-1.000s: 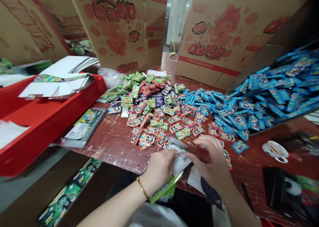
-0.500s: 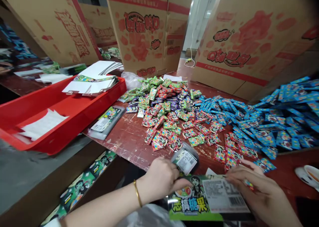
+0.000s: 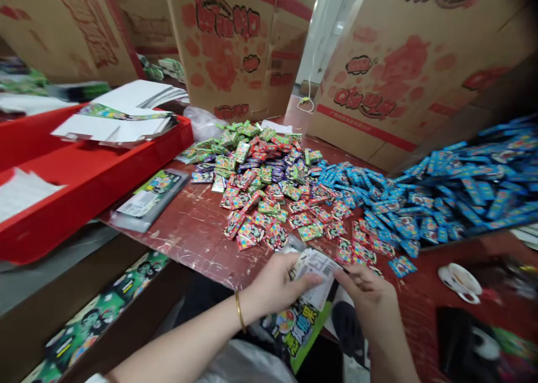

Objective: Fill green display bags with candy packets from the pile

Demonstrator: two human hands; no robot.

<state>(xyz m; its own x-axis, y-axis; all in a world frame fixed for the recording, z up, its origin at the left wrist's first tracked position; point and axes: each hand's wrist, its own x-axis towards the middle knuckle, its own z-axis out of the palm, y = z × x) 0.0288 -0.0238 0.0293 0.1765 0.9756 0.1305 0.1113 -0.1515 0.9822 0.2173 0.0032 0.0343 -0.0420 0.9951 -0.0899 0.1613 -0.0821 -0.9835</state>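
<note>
A green and black printed bag (image 3: 300,327) with a white label hangs tilted at the table's front edge, between my two hands. My left hand (image 3: 279,285), with a gold bracelet at the wrist, grips its upper left part, thumb on the label. The fingers of my right hand (image 3: 363,290) pinch the bag's upper right corner. Just beyond the hands lies a heap of small red, green and purple packets (image 3: 269,187). Blue packets (image 3: 441,198) are piled to the right.
A red tray (image 3: 138,170) with white cards stands at the left. Beside it lies a stack of clear-sleeved bags (image 3: 151,198). Large cartons (image 3: 235,52) rise behind the heap. A white cup (image 3: 462,279) sits at the right, and an open box with green prints (image 3: 105,310) is below left.
The bag has turned from nearly level to steeply tilted, its label end now up near the packets. My right hand has moved left, closer to my left hand. The view has shifted right.
</note>
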